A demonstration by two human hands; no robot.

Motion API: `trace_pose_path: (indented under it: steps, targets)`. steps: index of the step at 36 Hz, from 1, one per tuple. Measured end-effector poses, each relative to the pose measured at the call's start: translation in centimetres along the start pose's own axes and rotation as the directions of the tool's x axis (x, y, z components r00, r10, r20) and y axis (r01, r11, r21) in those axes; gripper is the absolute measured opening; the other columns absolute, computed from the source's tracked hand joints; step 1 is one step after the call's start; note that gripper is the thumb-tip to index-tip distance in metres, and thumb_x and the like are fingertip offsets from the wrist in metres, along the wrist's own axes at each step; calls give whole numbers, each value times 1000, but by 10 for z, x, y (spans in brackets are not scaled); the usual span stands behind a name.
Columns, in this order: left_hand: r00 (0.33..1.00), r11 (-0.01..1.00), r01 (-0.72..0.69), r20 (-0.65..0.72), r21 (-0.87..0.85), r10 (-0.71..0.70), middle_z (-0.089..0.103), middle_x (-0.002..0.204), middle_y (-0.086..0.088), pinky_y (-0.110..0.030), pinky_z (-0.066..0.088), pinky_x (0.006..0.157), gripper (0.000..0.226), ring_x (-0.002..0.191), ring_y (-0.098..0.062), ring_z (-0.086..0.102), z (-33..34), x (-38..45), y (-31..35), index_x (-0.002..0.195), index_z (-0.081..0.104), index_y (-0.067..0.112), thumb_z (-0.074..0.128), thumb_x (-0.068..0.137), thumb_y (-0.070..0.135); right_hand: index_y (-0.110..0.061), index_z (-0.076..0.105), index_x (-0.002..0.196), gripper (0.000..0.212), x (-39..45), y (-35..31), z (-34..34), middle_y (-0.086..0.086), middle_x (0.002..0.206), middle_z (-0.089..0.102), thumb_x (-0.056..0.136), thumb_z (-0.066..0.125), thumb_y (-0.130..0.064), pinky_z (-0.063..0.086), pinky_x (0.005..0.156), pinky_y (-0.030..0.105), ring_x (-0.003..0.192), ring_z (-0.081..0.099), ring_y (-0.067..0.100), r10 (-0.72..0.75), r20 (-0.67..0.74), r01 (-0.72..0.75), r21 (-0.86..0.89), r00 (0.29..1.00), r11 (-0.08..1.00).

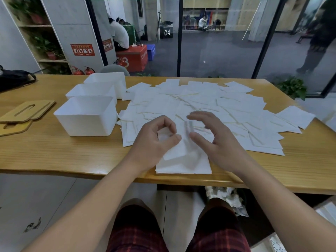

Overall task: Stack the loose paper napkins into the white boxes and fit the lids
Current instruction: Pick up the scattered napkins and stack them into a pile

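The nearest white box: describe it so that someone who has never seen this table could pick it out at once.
Start at the long wooden table and go to its left half, where three open white plastic boxes stand in a row running away from the person. The nearest white box is the one closest to the table's front edge, beside the flat wooden lids.

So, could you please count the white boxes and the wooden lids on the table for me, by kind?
White boxes: 3, the nearest, the middle and the farthest.
Wooden lids: 2, the upper lying partly over the lower.
Total: 5
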State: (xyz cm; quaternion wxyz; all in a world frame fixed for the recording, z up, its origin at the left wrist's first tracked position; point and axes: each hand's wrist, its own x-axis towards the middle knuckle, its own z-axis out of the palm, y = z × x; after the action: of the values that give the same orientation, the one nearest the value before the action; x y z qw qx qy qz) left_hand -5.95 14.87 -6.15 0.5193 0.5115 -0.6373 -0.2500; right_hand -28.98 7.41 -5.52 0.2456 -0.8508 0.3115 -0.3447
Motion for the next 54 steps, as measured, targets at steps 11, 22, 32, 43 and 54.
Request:
trace_pose_path:
  steps: [11, 22, 32, 43, 54]
  targets:
    - [979, 983, 181, 89, 8, -181, 72, 106, 3, -40, 60, 80, 42, 87, -21, 76, -12, -9, -4, 133, 66, 45, 84, 95, 40, -43, 73, 123, 23, -2, 3, -5, 7, 81, 73, 104, 73, -29, 49, 60, 37, 73, 66, 39, 175, 86, -192, 273, 981, 943]
    - [976, 953, 211, 0, 219, -217, 68, 114, 19, -13, 51, 65, 50, 55, -10, 62, -8, -25, -13, 133, 57, 57, 85, 94, 42, -46, 70, 119, 38, -14, 20, 3, -7, 84, 69, 86, 88, -49, 45, 62, 15, 73, 63, 7, 269, 6, -269, -21, 963, 963]
    - [984, 905, 153, 26, 396, -178, 58, 115, 25, -14, 49, 79, 30, 98, -8, 58, -17, -20, -18, 126, 69, 51, 76, 97, 53, -33, 79, 108, 17, -1, 30, 6, -20, 96, 64, 94, 82, -41, 39, 69, 12, 88, 58, 5, 142, -92, -159, -213, 986, 964]
    - [983, 898, 140, 48, 418, -176, 67, 112, 25, -21, 48, 93, 15, 111, 3, 59, -10, -24, -33, 114, 76, 45, 74, 100, 51, -32, 82, 92, 7, 28, 39, 14, -17, 95, 70, 90, 88, -36, 50, 72, 23, 84, 63, 1, 142, 88, -114, -267, 986, 957]
    - [983, 902, 138, 54, 408, -175, 68, 113, 26, -18, 46, 94, 16, 114, 5, 60, -9, -24, -33, 115, 76, 44, 74, 100, 49, -26, 80, 89, 12, 27, 37, 16, -13, 98, 70, 100, 77, -23, 55, 81, 36, 85, 64, 6, 132, 92, -104, -261, 987, 960]
